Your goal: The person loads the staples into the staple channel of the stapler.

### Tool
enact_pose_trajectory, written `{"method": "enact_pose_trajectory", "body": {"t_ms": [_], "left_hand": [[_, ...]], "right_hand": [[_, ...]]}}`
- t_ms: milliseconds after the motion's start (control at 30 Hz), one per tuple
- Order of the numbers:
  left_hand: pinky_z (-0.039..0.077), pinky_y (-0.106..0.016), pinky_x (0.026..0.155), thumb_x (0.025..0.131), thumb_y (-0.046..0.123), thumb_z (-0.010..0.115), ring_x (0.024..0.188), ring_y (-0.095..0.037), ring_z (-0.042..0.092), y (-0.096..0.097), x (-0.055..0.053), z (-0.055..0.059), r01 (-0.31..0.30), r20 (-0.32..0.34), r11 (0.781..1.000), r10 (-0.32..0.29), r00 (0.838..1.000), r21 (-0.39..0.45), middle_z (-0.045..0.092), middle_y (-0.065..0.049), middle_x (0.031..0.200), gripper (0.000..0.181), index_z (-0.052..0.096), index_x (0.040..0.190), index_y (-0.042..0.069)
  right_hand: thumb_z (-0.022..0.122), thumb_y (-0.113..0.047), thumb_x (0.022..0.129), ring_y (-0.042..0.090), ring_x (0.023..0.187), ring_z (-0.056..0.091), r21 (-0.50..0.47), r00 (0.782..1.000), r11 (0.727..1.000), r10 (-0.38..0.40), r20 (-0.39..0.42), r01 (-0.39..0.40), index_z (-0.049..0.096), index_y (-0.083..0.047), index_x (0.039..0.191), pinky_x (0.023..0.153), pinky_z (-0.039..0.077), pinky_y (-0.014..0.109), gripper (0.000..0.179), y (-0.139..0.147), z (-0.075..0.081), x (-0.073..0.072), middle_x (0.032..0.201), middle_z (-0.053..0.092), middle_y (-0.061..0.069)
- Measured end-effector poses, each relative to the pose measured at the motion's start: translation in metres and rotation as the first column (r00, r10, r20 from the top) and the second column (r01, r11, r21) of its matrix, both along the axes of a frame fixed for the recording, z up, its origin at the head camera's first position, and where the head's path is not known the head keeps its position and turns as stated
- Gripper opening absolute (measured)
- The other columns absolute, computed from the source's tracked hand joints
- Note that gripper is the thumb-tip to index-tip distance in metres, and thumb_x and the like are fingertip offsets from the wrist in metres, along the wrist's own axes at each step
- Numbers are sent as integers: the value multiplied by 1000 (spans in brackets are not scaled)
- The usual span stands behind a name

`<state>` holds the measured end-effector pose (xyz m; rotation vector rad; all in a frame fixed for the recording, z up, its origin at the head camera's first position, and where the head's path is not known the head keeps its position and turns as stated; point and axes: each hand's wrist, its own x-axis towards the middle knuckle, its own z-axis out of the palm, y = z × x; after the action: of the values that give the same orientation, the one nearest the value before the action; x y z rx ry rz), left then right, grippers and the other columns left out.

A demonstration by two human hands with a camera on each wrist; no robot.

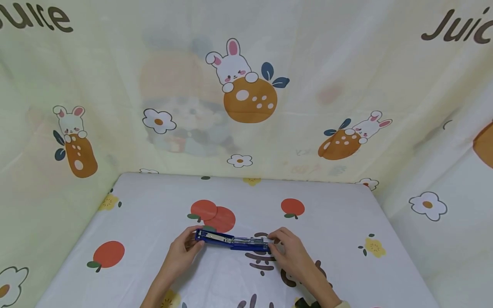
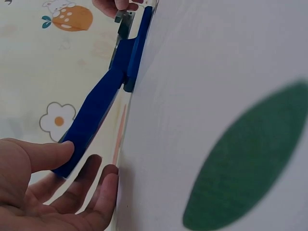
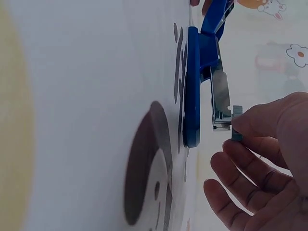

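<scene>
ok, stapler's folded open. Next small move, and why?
Probably lower the right hand's small gray piece, perhaps staples, into the metal channel: it's pinched at the channel's free end, and the left hand holds the stapler's blue top arm swung away.

A black object (image 1: 302, 303) is being cut off by the head view's near edge, showing too little to identify. The right hand (image 1: 290, 250) is partly hiding a small grey metal strip (image 3: 237, 136); the left hand (image 1: 182, 251) is partly covering the long blue stapler (image 1: 246, 247).
</scene>
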<state>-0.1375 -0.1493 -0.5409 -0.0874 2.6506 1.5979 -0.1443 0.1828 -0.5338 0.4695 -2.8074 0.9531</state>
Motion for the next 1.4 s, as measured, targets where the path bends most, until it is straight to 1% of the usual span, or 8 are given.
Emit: {"method": "enact_pose_trajectory", "body": {"t_ms": [167,333,467,567,833,1100,1300,1400], "left_hand": [[60,-46,102,101,11,72,112,-21,69,0,-1,0,1,2,1000,-1,1000,-4,75,-10,128,42,64,142,19],[61,-44,101,101,11,72,111,-19,69,1,-2,-1,2,1,1000,-2,1000,-6,75,-8,128,42,64,141,19],[61,-44,101,101,10,72,111,-20,70,1,-3,-2,2,-9,1000,-2,1000,-6,75,-8,127,42,64,141,19],[61,-44,101,100,10,72,111,-20,70,1,-3,-3,6,-22,1000,-6,1000,-7,75,-9,127,42,64,141,18],[61,-43,101,100,11,73,111,-20,69,1,-4,-3,3,-5,1000,-3,1000,-6,75,-8,127,42,65,141,19],[61,-42,100,100,11,73,110,-19,69,0,-4,-2,-9,8,1000,9,1000,-4,75,-8,127,43,64,141,20],[60,-37,97,100,10,73,110,-18,70,0,-3,-2,-13,16,1000,13,1000,15,76,-8,125,44,64,142,19],[60,-37,98,100,10,73,111,-18,70,1,-3,-2,-10,18,1000,10,1000,10,76,-8,126,44,64,142,19]], "right_hand": [[81,-10,92,10,92,67,-1,1000,1000,14,-1,-14,75,-15,107,84,61,28,17,-1,-1,-2,105,69,-6],[81,-11,93,10,91,65,11,1000,1000,5,9,-5,76,-17,106,82,59,25,16,-3,-1,-3,103,68,-8],[81,-12,93,9,91,64,19,1000,1000,-1,22,1,76,-18,106,82,59,24,16,-5,-1,-4,102,68,-9],[81,-11,92,9,91,64,15,1000,1000,3,21,-3,76,-17,106,83,60,25,16,-5,1,-4,102,68,-8],[82,-11,92,10,91,65,22,1000,1000,4,13,-5,76,-16,106,83,60,25,16,-7,3,-3,102,68,-8],[82,-12,92,10,91,64,26,999,1000,1,52,-2,76,-16,106,84,61,25,15,-9,4,-4,103,68,-7],[81,-12,93,9,91,65,32,998,999,6,61,-8,77,-15,107,84,61,25,15,-8,3,-4,104,69,-7],[81,-13,93,8,91,65,33,998,999,7,63,-10,77,-15,107,84,61,25,15,-8,3,-4,104,69,-7]]}}
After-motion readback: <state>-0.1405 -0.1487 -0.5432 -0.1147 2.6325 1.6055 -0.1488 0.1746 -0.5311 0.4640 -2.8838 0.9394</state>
